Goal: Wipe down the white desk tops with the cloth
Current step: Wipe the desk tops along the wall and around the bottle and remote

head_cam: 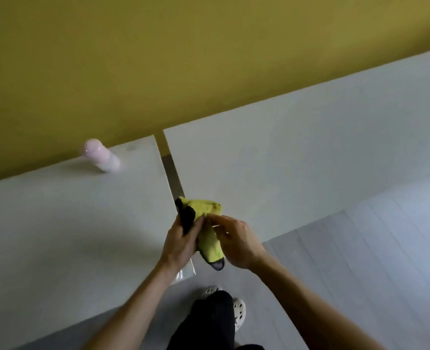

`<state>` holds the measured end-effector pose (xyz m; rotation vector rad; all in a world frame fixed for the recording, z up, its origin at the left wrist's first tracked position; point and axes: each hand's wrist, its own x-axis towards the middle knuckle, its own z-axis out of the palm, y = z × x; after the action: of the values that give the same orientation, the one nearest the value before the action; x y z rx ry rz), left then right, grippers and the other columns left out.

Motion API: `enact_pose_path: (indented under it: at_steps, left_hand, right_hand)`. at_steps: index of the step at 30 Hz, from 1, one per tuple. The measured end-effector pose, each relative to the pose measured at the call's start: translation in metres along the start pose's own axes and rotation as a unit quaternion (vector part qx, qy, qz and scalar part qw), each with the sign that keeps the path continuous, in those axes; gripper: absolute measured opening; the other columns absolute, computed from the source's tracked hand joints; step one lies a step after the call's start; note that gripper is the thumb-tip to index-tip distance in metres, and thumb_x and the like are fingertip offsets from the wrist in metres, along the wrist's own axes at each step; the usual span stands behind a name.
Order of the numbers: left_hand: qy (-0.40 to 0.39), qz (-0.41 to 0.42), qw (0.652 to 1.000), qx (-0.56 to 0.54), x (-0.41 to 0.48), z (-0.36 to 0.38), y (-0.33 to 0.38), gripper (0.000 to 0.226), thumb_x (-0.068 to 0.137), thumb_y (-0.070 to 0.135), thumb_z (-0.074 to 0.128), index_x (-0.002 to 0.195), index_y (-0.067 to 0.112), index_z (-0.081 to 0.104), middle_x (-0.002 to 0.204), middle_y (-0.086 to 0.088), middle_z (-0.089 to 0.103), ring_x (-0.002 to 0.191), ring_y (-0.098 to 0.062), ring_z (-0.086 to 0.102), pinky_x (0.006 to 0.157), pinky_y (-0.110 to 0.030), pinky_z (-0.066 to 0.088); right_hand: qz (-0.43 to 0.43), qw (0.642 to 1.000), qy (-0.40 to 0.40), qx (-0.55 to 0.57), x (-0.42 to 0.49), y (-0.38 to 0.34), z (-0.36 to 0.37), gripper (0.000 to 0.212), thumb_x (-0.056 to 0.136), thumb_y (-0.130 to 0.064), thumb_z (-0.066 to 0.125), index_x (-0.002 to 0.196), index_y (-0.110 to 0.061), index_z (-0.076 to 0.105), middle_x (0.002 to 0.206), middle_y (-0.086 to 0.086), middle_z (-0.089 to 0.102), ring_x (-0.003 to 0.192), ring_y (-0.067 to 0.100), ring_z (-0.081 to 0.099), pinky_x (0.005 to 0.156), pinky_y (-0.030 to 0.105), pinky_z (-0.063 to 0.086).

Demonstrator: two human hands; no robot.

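A yellow-green cloth (pixel 209 223) with dark edging is bunched up in the air over the gap between two white desk tops. My left hand (pixel 181 242) grips its left side, fingers curled round the dark part. My right hand (pixel 234 242) pinches the cloth from the right with fingertips and thumb. The left desk top (pixel 65 223) fills the lower left. The right desk top (pixel 284 160) runs off to the upper right. The cloth does not touch either top.
A pink and white bottle (pixel 101 155) stands at the far edge of the left desk, near the yellow wall (pixel 183 59). A narrow gap (pixel 172 173) separates the desks. Pale floor (pixel 373 261) lies at the right; my legs and white shoes (pixel 238 311) show below.
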<state>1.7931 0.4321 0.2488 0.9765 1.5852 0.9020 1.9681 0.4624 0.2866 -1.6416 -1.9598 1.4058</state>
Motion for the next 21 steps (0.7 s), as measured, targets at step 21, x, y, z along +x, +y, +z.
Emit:
enact_pose_path:
  at_steps: [21]
  left_hand:
    - [0.296, -0.074, 0.910, 0.280, 0.199, 0.047, -0.041, 0.064, 0.108, 0.029, 0.053, 0.167, 0.016, 0.031, 0.155, -0.009, 0.054, 0.135, -0.033, 0.058, 0.108, -0.046, 0.054]
  right_hand:
    - [-0.207, 0.904, 0.027, -0.372, 0.325, 0.127, -0.103, 0.067, 0.113, -0.047, 0.040, 0.174, -0.026, 0.023, 0.183, 0.005, 0.008, 0.170, 0.026, 0.003, 0.135, 0.060, 0.010]
